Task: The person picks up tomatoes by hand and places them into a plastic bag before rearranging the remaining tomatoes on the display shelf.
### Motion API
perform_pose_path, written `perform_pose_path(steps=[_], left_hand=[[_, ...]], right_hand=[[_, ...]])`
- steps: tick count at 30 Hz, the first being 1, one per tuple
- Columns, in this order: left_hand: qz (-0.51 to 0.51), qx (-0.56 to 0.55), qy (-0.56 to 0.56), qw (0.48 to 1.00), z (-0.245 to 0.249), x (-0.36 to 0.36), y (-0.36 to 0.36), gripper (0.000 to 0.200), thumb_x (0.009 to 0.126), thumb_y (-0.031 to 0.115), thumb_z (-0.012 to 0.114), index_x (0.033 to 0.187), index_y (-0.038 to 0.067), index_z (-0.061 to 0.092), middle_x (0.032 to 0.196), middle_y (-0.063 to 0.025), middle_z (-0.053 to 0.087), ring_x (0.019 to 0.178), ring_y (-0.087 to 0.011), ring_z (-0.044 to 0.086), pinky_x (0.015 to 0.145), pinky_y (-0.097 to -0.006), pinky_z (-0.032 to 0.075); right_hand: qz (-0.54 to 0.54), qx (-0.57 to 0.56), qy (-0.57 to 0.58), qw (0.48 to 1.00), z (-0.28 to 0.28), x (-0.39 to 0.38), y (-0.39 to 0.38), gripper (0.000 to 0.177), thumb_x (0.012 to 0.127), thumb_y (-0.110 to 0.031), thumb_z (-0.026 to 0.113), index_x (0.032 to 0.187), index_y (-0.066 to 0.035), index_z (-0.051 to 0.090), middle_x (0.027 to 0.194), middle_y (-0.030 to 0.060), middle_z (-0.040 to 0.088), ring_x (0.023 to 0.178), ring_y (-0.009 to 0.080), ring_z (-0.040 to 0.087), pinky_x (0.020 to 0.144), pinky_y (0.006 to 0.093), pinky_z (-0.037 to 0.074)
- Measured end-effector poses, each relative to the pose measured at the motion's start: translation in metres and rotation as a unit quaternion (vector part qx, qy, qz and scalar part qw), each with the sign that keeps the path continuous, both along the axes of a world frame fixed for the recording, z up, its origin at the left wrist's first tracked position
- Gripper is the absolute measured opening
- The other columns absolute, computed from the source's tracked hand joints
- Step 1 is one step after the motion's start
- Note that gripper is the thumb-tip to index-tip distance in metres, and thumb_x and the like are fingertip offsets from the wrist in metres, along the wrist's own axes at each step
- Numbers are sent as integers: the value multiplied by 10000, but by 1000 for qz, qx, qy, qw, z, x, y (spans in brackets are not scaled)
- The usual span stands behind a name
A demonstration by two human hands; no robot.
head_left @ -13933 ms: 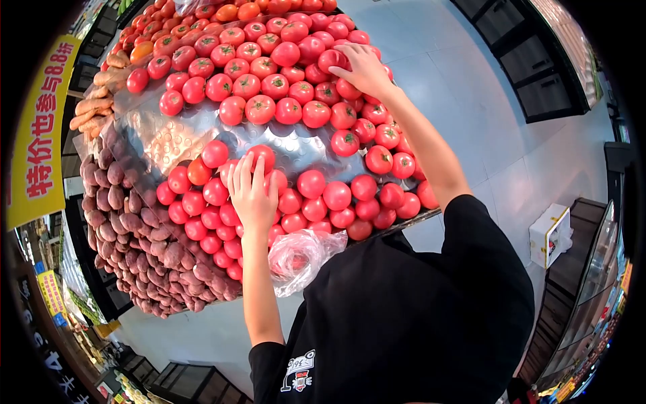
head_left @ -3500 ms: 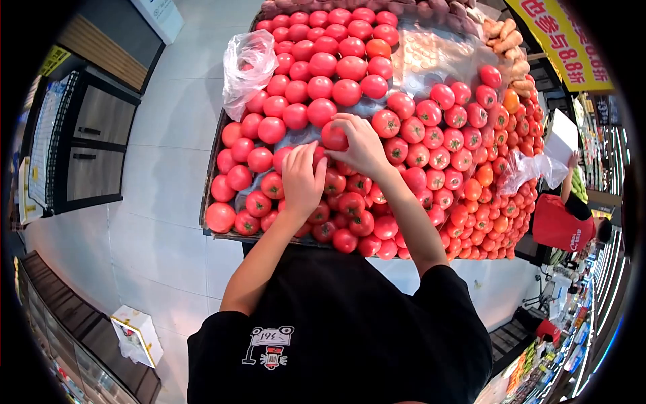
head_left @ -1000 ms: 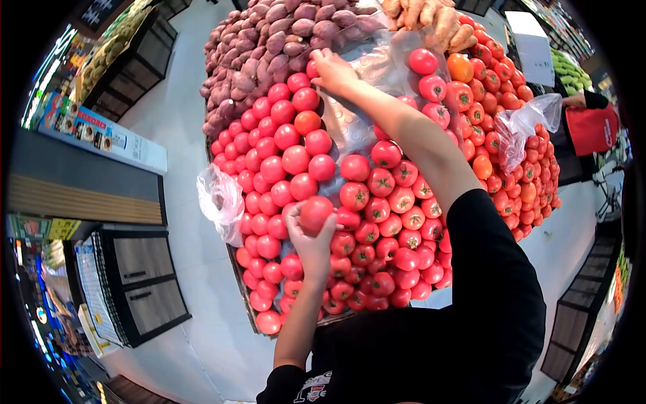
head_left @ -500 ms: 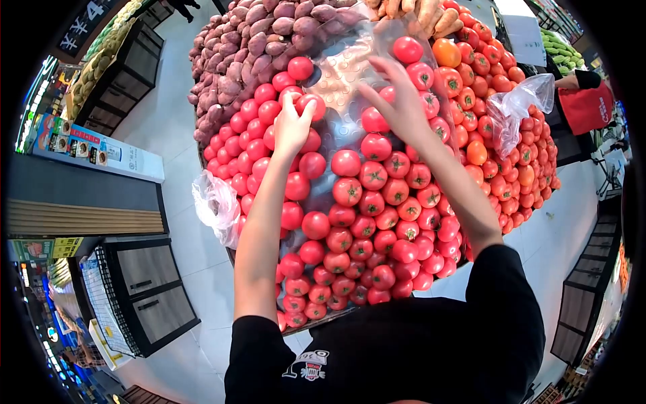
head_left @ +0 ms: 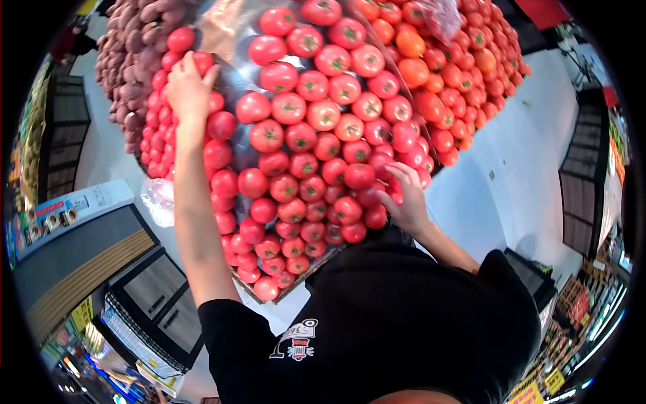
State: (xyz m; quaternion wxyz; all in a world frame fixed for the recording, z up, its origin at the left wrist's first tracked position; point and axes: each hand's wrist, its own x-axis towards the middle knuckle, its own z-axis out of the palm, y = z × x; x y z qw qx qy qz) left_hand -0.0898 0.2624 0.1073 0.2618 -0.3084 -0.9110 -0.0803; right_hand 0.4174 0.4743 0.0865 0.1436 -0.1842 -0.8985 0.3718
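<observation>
Red tomatoes [head_left: 289, 108] lie in a sloping pile in front of me. My left hand [head_left: 189, 89] reaches to the upper left, with fingers and thumb curled round a tomato [head_left: 202, 62] beside a strip of clear plastic sheet [head_left: 232, 81]. Another tomato [head_left: 180, 39] rests just beyond its fingertips. Low on the right side of the pile, my right hand [head_left: 409, 205] has its thumb and fingers around a tomato [head_left: 393, 191] that still sits among the others. The palm side of each hand is mostly hidden.
Purple sweet potatoes [head_left: 134, 60] are heaped at the left. More orange-red tomatoes [head_left: 457, 81] lie right of a clear divider. Plastic bags [head_left: 159, 200] hang at the left edge, and another bag [head_left: 441, 19] lies at the top. Dark cabinets [head_left: 158, 303] line the aisle.
My view has shifted right and nearer the front of the pile. My right hand has come down from the bare sheet to the lower right tomatoes. My left hand stays at its tomato.
</observation>
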Motion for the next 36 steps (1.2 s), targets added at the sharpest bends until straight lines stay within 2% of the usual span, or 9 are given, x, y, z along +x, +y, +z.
perform_pose_path(steps=[3, 6, 15, 22, 25, 28, 31, 35, 36], left_hand=[[7, 24, -83, 996, 12, -7, 4, 667, 919, 553, 823, 1450, 173, 685, 1258, -207, 733, 1164, -421, 715, 957, -534, 593], [28, 29, 4, 999, 4, -15, 10, 673, 922, 553, 826, 1446, 156, 681, 1268, -195, 735, 1180, -409, 710, 980, -533, 578], [99, 155, -76, 980, 11, -19, 33, 725, 830, 507, 923, 1314, 60, 621, 1250, -209, 730, 1217, -422, 675, 1023, -566, 523], [44, 186, -90, 977, 2, -36, 28, 699, 811, 475, 946, 1289, 81, 622, 1264, -164, 702, 1248, -380, 651, 1033, -560, 486], [17, 259, -142, 955, 1, -35, 18, 706, 819, 420, 951, 1368, 93, 650, 1317, -160, 708, 1291, -383, 642, 1101, -532, 474], [-79, 443, -171, 877, -14, -38, 1, 665, 873, 286, 926, 1419, 28, 648, 1354, -191, 704, 1312, -359, 659, 1143, -448, 513], [-17, 576, -193, 794, 15, 24, -16, 513, 987, 204, 834, 1388, -44, 632, 1350, -200, 705, 1274, -290, 678, 1119, -424, 529], [6, 576, -200, 792, 16, 136, -43, 384, 1013, 157, 785, 1320, -32, 651, 1325, -180, 685, 1223, -298, 660, 1078, -423, 530], [41, 505, -164, 846, 17, 171, -49, 371, 1001, 149, 788, 1302, -20, 653, 1334, -190, 677, 1238, -343, 650, 1111, -452, 502]], right_hand=[[-13, 17, 2, 1000, -2, -4, -7, 628, 885, -189, 884, 1447, -56, 637, 1462, 184, 614, 1339, 413, 595, 1132, 510, 503], [7, 49, -20, 999, 4, -12, -8, 681, 871, -240, 897, 1467, -62, 620, 1464, 169, 611, 1344, 409, 588, 1122, 513, 503], [140, 195, -84, 967, -7, -46, -17, 735, 822, -299, 909, 1468, -92, 627, 1387, 117, 634, 1265, 337, 602, 1048, 473, 502], [162, 34, -53, 985, 44, -75, -6, 684, 881, -269, 894, 1462, -68, 596, 1313, 156, 672, 1226, 384, 653, 1043, 478, 537], [179, -86, 53, 979, 87, -127, -6, 630, 916, -247, 884, 1431, -51, 578, 1319, 165, 655, 1241, 389, 655, 1001, 465, 555], [216, -41, 92, 971, 130, -212, -10, 599, 931, -235, 878, 1402, -38, 565, 1318, 187, 642, 1208, 389, 673, 963, 447, 566], [230, -85, 71, 967, 114, -326, -19, 647, 911, -312, 887, 1381, -3, 567, 1285, 233, 661, 1163, 418, 688, 974, 465, 565], [204, 17, 73, 976, 73, -439, -36, 650, 873, -393, 895, 1266, 28, 594, 1226, 278, 703, 1160, 457, 701, 996, 524, 568], [192, 23, 29, 981, 80, -446, -44, 631, 866, -396, 896, 1232, 22, 597, 1205, 280, 715, 1170, 451, 711, 999, 533, 571]])
